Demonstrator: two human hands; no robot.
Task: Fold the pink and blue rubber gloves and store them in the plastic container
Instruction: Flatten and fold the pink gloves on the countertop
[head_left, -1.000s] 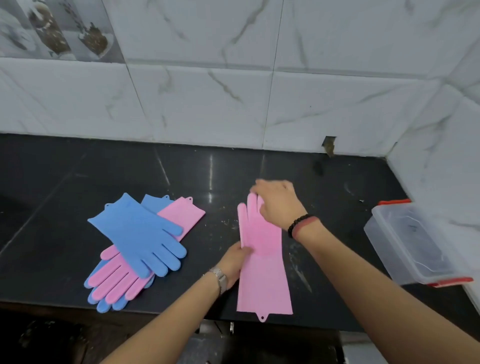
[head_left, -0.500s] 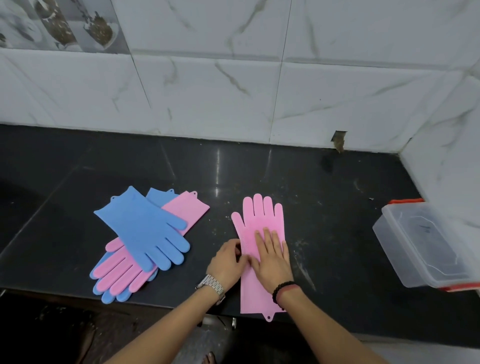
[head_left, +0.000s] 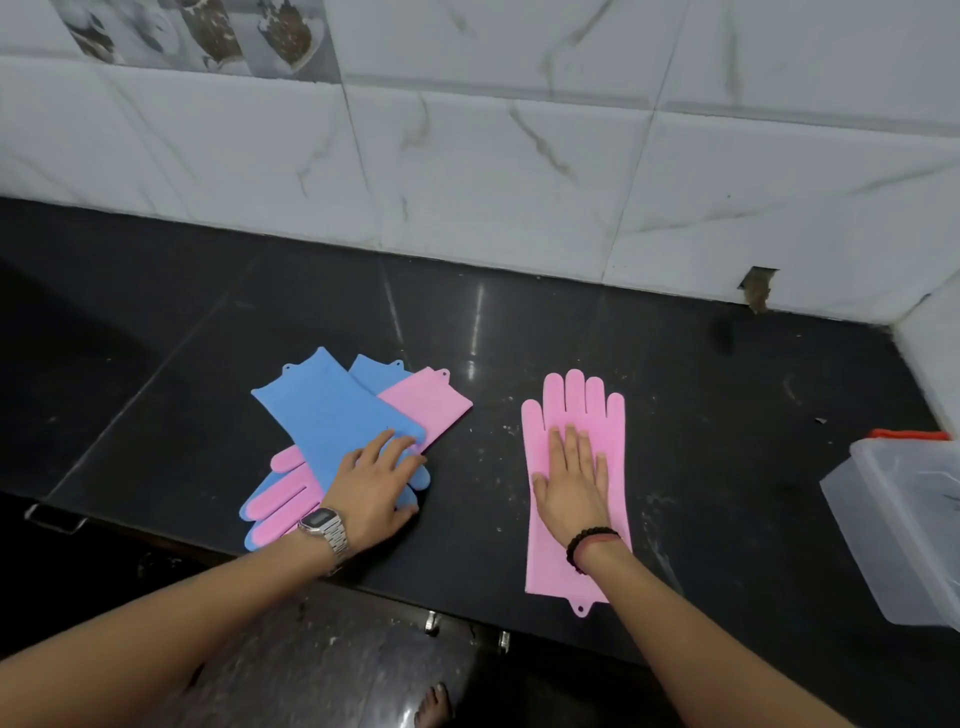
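Note:
A single pink glove (head_left: 582, 410) lies flat on the black counter (head_left: 727, 415), fingers pointing at the wall. My right hand (head_left: 571, 480) presses flat on its palm with straight fingers. To the left sits a pile of three gloves: a blue glove (head_left: 327, 410) on top, a pink glove (head_left: 431, 402) under it, and another blue glove (head_left: 371, 369) at the bottom. My left hand (head_left: 376, 480) rests on the finger end of the top blue glove, its fingers laid over it. A clear plastic container (head_left: 898, 530) with red clips stands at the right edge.
White marble-pattern tiles form the back wall and the right corner wall. The counter's front edge runs just under my wrists, with the floor and a bare foot (head_left: 434, 704) below. Small white specks dot the counter around the single glove.
My left hand left the single pink glove and moved left onto the glove pile. My right hand stayed pressed on the pink glove. The camera shifted left, pushing the container toward the frame's edge.

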